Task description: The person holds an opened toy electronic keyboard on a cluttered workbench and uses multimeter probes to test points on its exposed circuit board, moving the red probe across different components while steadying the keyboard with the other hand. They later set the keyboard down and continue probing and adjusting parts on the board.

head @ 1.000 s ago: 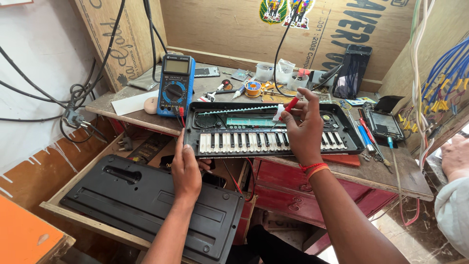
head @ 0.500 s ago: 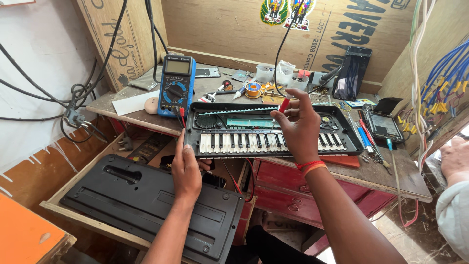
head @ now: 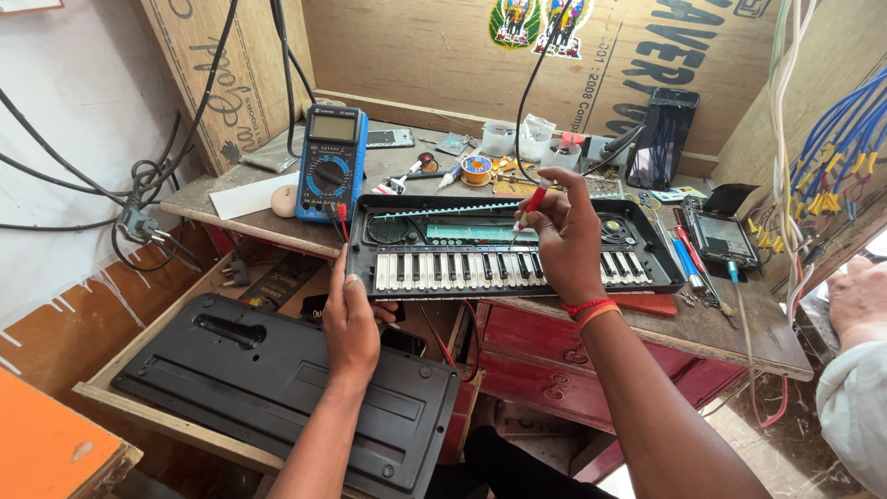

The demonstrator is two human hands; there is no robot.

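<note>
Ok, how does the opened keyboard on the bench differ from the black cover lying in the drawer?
The opened keyboard sits on the wooden bench with white and black keys and a green board exposed; the black back cover lies lower, on the pulled-out drawer, plain and ribbed. The left hand steadies the keyboard's edge and the right hand holds a red screwdriver over it; the cover lies untouched. Both are long black plastic shells.

We see the opened keyboard [head: 517, 248] lying on the workbench [head: 721, 323], a multimeter [head: 331, 164] standing just behind its left end, its removed back cover [head: 277, 388] resting on the pulled-out drawer [head: 139, 407] below, front-left.
</note>
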